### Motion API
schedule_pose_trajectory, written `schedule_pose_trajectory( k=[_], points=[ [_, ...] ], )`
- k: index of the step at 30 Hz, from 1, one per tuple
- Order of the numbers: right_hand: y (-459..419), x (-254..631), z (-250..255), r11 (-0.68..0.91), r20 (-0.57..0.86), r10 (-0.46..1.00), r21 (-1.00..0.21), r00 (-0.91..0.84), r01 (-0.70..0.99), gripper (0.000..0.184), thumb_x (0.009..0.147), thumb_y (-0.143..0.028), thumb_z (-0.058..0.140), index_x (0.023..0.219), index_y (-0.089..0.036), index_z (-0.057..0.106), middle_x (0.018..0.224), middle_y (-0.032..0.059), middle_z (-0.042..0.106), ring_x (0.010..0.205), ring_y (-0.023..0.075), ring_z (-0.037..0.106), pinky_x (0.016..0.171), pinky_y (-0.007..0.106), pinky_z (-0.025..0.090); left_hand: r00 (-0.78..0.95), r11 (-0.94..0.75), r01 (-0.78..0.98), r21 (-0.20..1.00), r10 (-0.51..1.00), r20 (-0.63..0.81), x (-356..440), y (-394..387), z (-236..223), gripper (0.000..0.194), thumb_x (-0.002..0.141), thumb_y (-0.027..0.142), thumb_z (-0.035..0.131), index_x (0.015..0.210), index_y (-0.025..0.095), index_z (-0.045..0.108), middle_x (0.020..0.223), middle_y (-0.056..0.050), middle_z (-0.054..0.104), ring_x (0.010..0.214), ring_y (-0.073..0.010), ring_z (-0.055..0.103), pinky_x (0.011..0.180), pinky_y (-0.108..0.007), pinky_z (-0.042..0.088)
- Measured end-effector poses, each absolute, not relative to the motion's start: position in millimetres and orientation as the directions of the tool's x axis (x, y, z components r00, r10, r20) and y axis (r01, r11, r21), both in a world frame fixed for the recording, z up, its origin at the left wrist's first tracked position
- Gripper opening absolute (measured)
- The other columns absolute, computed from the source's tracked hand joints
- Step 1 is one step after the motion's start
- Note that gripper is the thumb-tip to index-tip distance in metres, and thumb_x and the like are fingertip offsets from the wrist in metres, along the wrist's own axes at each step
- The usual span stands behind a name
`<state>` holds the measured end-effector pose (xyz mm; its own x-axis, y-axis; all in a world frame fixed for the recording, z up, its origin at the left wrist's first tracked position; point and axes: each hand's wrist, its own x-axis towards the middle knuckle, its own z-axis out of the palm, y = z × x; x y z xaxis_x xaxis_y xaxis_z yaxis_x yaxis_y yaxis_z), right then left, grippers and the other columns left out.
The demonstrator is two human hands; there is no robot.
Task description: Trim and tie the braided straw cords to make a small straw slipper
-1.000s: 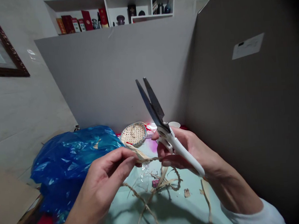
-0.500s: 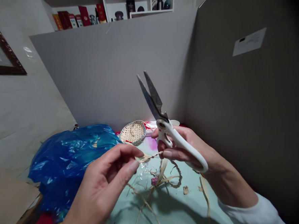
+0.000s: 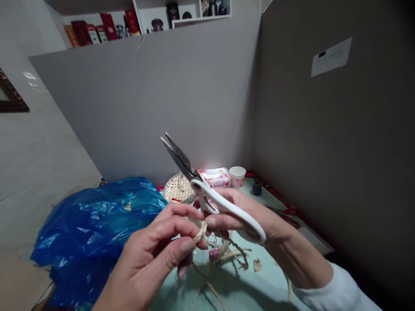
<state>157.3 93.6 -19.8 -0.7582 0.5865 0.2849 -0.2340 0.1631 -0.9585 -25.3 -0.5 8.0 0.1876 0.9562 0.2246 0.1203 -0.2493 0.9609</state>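
Left hand (image 3: 147, 260) has a pale braided plant-fibre cord (image 3: 200, 233) pinched in its fingertips; right hand (image 3: 249, 207) is gripping white-handled metal scissors (image 3: 232, 211), thumb right at the cord. Tall flat grey panels (image 3: 148, 103) wall off the back and right, so not much room there tbh. Pale green worktop (image 3: 268, 288) has some bare space up front, near edge cut off. Shiny blue plastic bag (image 3: 102, 218) crowds the left. Round woven basket (image 3: 177, 188) is half hidden, and fingers cover part of the cord.
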Motion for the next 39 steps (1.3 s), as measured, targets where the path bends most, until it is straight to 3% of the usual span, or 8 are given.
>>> schedule_pose_trajectory(
  k=[3,6,10,15,19,26,33,39],
  points=[
    [90,150,-21,0.095,0.261,0.575,-0.963,-0.776,-0.254,0.037,0.078,-0.048,0.076,0.090,-0.018,0.058,0.070,-0.0023,0.054,0.056,0.0088,0.044,0.049,0.022,0.037,0.162,-0.203,0.010,0.979,0.967,0.199,-21,0,4,0.021,0.089,0.031,0.063,0.074,0.021,0.075,0.091,-0.007,0.066,0.079,-0.0170,0.061,0.055,-0.019,0.048],
    [89,148,-19,0.126,0.266,0.631,-0.962,-0.729,-0.242,0.040,0.072,-0.046,0.081,0.087,-0.017,0.057,0.071,-0.0033,0.052,0.059,0.0087,0.044,0.051,0.021,0.037,0.138,-0.168,-0.094,0.981,0.974,0.180,-18,-1,3,0.017,0.088,0.025,0.064,0.077,0.021,0.076,0.093,-0.005,0.068,0.065,-0.0113,0.061,0.058,-0.019,0.051],
    [86,157,-8,0.346,0.334,0.781,-0.935,-0.528,-0.079,0.035,0.076,-0.035,0.077,0.100,-0.019,0.056,0.077,-0.0016,0.058,0.067,0.0126,0.053,0.060,0.024,0.043,-0.043,-0.275,-0.180,0.944,0.961,0.271,-16,-2,5,0.019,0.088,0.020,0.065,0.073,0.021,0.076,0.093,-0.002,0.068,0.082,-0.0130,0.063,0.075,-0.019,0.052],
    [81,176,-3,0.781,0.630,0.622,-0.540,-0.466,0.313,0.041,0.075,-0.013,0.066,0.115,-0.023,0.059,0.104,0.0053,0.068,0.086,0.0210,0.063,0.077,0.032,0.049,-0.319,-0.476,-0.161,0.865,0.854,0.411,-19,1,4,0.014,0.086,0.020,0.069,0.076,0.025,0.078,0.103,0.000,0.068,0.098,-0.0135,0.061,0.085,-0.018,0.048],
    [82,177,-12,0.876,0.726,0.472,-0.323,-0.500,0.357,0.063,0.066,-0.006,0.060,0.126,-0.024,0.055,0.115,0.0074,0.070,0.098,0.0256,0.067,0.083,0.034,0.053,-0.414,-0.571,-0.127,0.811,0.774,0.480,-24,2,3,0.011,0.085,0.023,0.070,0.083,0.027,0.080,0.107,-0.001,0.070,0.107,-0.0167,0.061,0.093,-0.022,0.046],
    [80,171,-11,0.913,0.817,0.318,-0.127,-0.481,0.388,0.070,0.055,-0.005,0.045,0.123,-0.018,0.058,0.112,0.0105,0.073,0.099,0.0256,0.070,0.083,0.035,0.057,-0.458,-0.595,-0.082,0.800,0.735,0.500,-26,-1,3,0.012,0.083,0.019,0.069,0.077,0.023,0.078,0.110,-0.004,0.068,0.109,-0.0205,0.061,0.092,-0.026,0.048],
    [82,174,-11,0.914,0.808,0.309,-0.107,-0.501,0.392,0.070,0.058,-0.004,0.044,0.125,-0.017,0.058,0.114,0.0102,0.072,0.104,0.0252,0.069,0.088,0.039,0.056,-0.472,-0.624,-0.018,0.781,0.694,0.544,-27,3,-3,0.015,0.087,0.019,0.065,0.081,0.026,0.078,0.111,-0.002,0.066,0.107,-0.0185,0.061,0.092,-0.025,0.046],
    [83,173,-10,0.921,0.802,0.324,-0.147,-0.501,0.361,0.065,0.056,-0.004,0.042,0.116,-0.019,0.062,0.106,0.0092,0.074,0.094,0.0252,0.071,0.074,0.035,0.058,-0.469,-0.643,0.033,0.765,0.666,0.580,-25,3,-1,0.019,0.088,0.017,0.062,0.078,0.026,0.076,0.109,-0.002,0.068,0.106,-0.0190,0.061,0.092,-0.028,0.047]
  ],
)
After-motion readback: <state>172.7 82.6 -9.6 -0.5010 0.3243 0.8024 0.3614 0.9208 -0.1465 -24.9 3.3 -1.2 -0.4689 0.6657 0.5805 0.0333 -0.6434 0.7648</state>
